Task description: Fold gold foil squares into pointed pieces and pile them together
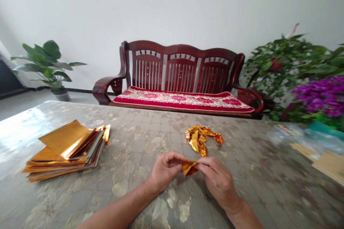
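Between my two hands is a small folded piece of gold foil paper [189, 168], held just above the table near its front. My left hand [166, 170] pinches its left end between thumb and fingers. At the opposite end, my right hand [218, 180] has its fingertips closed on the paper. Just beyond my hands lies a crumpled group of folded gold foil paper pieces [198, 139], one of them stretching out to the right. Farther left, a loose stack of flat gold foil sheets [64, 150] rests on the table, its edges uneven.
A patterned covering spans the table [129, 143]. Plastic bags [287, 132] and brown cardboard pieces [329, 164] lie at the right edge, beside purple flowers [322, 94]. Behind the table stands a dark red wooden bench [178, 68]; a potted plant [51, 64] is at the left.
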{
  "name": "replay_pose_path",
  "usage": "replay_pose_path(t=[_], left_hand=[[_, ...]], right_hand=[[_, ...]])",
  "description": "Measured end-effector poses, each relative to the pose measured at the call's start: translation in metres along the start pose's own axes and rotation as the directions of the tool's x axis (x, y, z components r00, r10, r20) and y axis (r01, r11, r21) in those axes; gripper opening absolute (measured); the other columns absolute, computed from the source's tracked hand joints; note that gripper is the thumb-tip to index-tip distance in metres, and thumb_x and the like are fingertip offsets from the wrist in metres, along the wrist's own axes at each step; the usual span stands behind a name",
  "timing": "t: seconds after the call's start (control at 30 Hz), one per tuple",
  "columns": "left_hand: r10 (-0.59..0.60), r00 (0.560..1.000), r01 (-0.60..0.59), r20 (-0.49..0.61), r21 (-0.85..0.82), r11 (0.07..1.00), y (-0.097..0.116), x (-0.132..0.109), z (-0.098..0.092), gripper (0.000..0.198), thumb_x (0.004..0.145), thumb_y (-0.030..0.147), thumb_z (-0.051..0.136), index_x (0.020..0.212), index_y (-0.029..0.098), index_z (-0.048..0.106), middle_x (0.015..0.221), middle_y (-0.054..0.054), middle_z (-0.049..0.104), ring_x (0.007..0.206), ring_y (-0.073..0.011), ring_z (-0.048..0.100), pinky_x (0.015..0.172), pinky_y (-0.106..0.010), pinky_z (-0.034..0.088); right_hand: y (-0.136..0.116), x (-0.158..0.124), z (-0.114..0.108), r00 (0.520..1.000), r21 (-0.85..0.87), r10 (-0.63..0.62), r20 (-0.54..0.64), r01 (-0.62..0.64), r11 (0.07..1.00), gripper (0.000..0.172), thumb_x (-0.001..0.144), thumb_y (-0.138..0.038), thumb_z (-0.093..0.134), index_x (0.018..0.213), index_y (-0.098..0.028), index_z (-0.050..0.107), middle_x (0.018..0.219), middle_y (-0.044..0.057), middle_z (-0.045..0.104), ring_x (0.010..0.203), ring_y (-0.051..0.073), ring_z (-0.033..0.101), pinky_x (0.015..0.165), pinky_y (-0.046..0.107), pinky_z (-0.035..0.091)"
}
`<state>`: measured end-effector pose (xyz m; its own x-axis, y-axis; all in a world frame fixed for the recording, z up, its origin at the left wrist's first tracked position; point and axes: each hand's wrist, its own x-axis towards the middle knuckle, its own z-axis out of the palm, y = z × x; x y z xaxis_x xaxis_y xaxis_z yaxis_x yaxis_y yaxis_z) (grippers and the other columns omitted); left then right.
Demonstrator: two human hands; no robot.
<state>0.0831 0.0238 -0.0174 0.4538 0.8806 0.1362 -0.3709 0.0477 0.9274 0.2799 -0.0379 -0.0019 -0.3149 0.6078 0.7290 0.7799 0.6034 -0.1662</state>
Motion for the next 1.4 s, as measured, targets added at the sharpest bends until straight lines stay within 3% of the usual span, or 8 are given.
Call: replay_pose_path(t=[0.13,0.3,0.57,1.1,1.4], left_hand=[[0.069,0.998,-0.067,-0.013,0.083,0.994,0.000,-0.001,0.000,0.018,0.068,0.027,0.081,0.077,0.014,0.074,0.075,-0.004,0.072,0.067,-0.0133,0.065,0.065,-0.022,0.052],[0.077,0.992,-0.053,-0.098,0.222,0.974,0.003,-0.001,-0.001,0.011,0.069,0.024,0.076,0.075,0.014,0.074,0.069,-0.003,0.071,0.063,-0.0117,0.062,0.062,-0.020,0.048],[-0.025,0.987,0.057,-0.159,0.196,0.979,0.007,0.000,0.000,0.020,0.071,0.032,0.073,0.076,0.013,0.072,0.056,0.000,0.065,0.050,-0.0099,0.056,0.051,-0.019,0.045],[-0.148,0.980,0.169,-0.134,0.162,0.972,0.005,0.002,-0.001,0.038,0.070,0.048,0.072,0.083,0.013,0.070,0.050,0.002,0.062,0.043,-0.0081,0.052,0.043,-0.017,0.039],[-0.095,0.984,0.119,-0.149,0.158,0.980,0.008,0.000,0.001,0.034,0.069,0.045,0.076,0.077,0.013,0.071,0.051,0.001,0.062,0.044,-0.0085,0.053,0.044,-0.017,0.040]], right_hand=[[-0.001,-0.001,0.002,0.999,0.057,0.035,0.026,-0.037,0.998,0.027,0.089,-0.005,0.054,0.103,-0.023,0.069,0.094,0.005,0.068,0.084,0.017,0.064,0.075,0.028,0.052],[-0.003,-0.003,0.009,0.979,0.215,0.183,0.084,-0.197,0.956,0.022,0.091,-0.010,0.052,0.099,-0.023,0.069,0.092,0.004,0.066,0.084,0.015,0.066,0.074,0.024,0.052],[-0.006,-0.003,0.018,0.883,0.346,0.405,0.237,-0.466,0.814,0.012,0.088,-0.020,0.057,0.085,-0.022,0.069,0.084,0.003,0.066,0.079,0.017,0.064,0.074,0.026,0.051],[-0.008,0.001,0.018,0.834,0.389,0.447,0.323,-0.548,0.740,0.011,0.086,-0.020,0.054,0.078,-0.021,0.061,0.077,0.000,0.057,0.073,0.016,0.057,0.070,0.027,0.045],[-0.011,0.007,0.015,0.754,0.465,0.484,0.445,-0.656,0.594,0.015,0.086,-0.028,0.054,0.075,-0.019,0.061,0.071,-0.001,0.054,0.068,0.015,0.054,0.065,0.026,0.043]])
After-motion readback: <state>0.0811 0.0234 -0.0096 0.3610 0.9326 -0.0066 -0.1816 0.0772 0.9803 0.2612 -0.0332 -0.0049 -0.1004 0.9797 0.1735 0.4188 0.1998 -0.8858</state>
